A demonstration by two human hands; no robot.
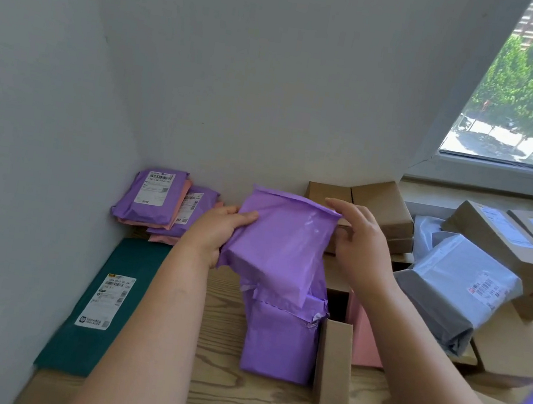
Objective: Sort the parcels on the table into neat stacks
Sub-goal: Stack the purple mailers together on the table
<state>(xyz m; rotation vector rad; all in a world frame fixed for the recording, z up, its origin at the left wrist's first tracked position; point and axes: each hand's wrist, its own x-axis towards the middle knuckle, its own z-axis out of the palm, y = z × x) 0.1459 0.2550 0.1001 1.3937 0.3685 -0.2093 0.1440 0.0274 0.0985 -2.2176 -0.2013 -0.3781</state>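
A purple mailer bag (pixel 283 242) is lifted above the wooden table (pixel 216 400). My left hand (pixel 216 232) grips its left edge, thumb on top. My right hand (pixel 358 245) touches the bag's top right corner with its fingertips, fingers loosely bent. Below it lies a second purple bag (pixel 277 337). At the back left corner sit two small stacks of purple and pink bags (pixel 156 198) with labels up. A dark green mailer (pixel 100 301) lies flat along the left wall.
A narrow brown carton (pixel 334 365) stands beside the lower purple bag, with a pink bag (pixel 364 335) behind it. Brown boxes (pixel 380 207) are stacked at the back. Grey bags (pixel 455 286) and more brown boxes (pixel 505 249) crowd the right side under the window.
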